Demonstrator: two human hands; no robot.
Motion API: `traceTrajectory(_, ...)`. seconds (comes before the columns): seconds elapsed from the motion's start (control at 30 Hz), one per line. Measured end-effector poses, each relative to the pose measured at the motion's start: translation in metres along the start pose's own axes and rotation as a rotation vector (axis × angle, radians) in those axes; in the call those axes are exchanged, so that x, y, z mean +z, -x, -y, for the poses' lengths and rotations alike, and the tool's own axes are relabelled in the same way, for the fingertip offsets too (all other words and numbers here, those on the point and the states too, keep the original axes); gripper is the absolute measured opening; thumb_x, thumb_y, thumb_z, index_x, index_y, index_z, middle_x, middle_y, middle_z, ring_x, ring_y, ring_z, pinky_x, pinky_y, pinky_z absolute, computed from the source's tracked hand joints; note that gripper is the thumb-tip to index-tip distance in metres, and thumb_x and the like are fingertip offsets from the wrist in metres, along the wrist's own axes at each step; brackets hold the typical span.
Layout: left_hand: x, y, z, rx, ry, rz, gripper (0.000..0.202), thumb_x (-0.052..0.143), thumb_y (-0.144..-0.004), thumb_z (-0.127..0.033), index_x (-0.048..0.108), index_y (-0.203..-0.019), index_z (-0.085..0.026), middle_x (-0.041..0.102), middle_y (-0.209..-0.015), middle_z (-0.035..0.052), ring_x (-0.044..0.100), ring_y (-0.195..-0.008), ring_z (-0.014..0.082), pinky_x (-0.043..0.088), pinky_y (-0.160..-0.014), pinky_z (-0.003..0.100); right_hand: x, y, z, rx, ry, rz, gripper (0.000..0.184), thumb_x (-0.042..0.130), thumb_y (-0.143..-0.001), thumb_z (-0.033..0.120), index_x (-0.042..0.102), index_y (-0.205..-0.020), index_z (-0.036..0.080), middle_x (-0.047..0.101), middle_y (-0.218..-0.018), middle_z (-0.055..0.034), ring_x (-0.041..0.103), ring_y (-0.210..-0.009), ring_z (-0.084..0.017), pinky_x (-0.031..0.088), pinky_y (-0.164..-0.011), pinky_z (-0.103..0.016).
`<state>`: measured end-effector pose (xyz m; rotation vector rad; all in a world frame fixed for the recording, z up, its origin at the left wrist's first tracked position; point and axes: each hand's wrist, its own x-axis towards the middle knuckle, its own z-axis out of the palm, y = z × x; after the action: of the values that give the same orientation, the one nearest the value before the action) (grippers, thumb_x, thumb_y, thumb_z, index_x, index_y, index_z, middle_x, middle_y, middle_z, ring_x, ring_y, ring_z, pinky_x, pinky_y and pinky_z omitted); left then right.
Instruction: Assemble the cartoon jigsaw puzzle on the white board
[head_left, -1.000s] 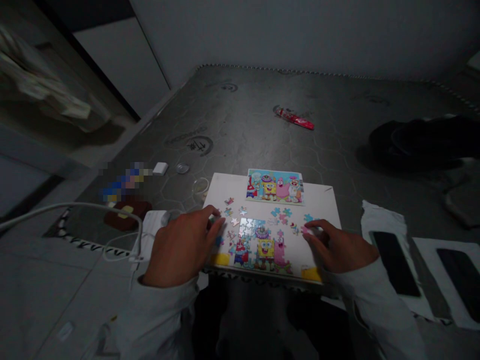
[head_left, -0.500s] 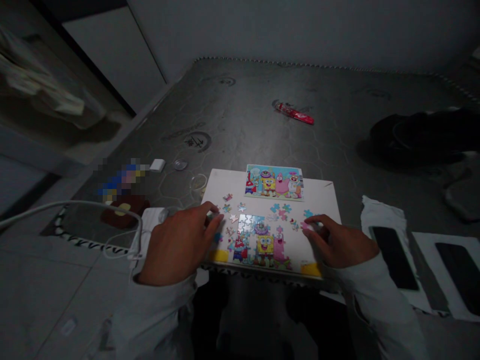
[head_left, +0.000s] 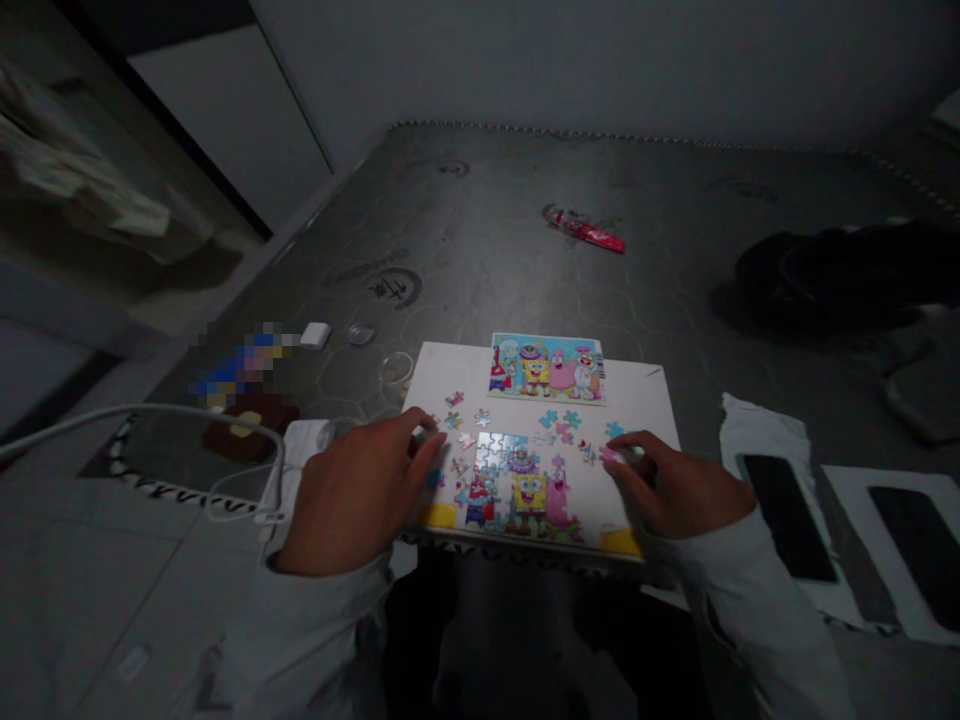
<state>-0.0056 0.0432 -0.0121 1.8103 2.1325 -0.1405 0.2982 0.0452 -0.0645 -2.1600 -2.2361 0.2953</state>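
A partly joined jigsaw puzzle [head_left: 528,490] lies on a white board [head_left: 637,385], showing cartoon figures in yellow, pink and red. Loose jigsaw pieces [head_left: 482,418] are scattered to its left and above it. The picture card [head_left: 547,368] rests near the board's far edge. My left hand [head_left: 364,485] hovers by the board's left side, thumb and forefinger apart, with no piece visible between them. On the right, my right hand [head_left: 679,485] has thumb and forefinger at a pink jigsaw piece [head_left: 608,455], pinching it near the board. Its other fingers are curled.
Two dark phones [head_left: 787,515] [head_left: 915,545] lie at the right. A white cable [head_left: 187,410] loops at the left beside a brown item [head_left: 251,425]. Clear round lids [head_left: 397,368] and a small white block [head_left: 315,335] sit left of the board. A red wrapper [head_left: 592,235] lies farther back.
The view has shifted very slightly. Both hands and the puzzle pieces stay almost exactly where they were.
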Motion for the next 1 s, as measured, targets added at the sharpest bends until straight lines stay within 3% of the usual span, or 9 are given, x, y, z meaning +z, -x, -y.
traceTrajectory(1.0, 0.0002, -0.0002, 0.0000, -0.005, 0.009, 0.000, 0.028, 0.041, -0.098, -0.049, 0.062, -0.112, -0.037, 0.075, -0.100, -0.0026, 0.069, -0.094, 0.0306, 0.042, -0.067, 0.039, 0.0013, 0.0001, 0.0028, -0.017, 0.019, -0.017, 0.036, 0.046, -0.095, 0.054, 0.066, -0.116, 0.032, 0.074, -0.081, 0.0016, 0.068, -0.066, -0.021, 0.030, -0.053, -0.027)
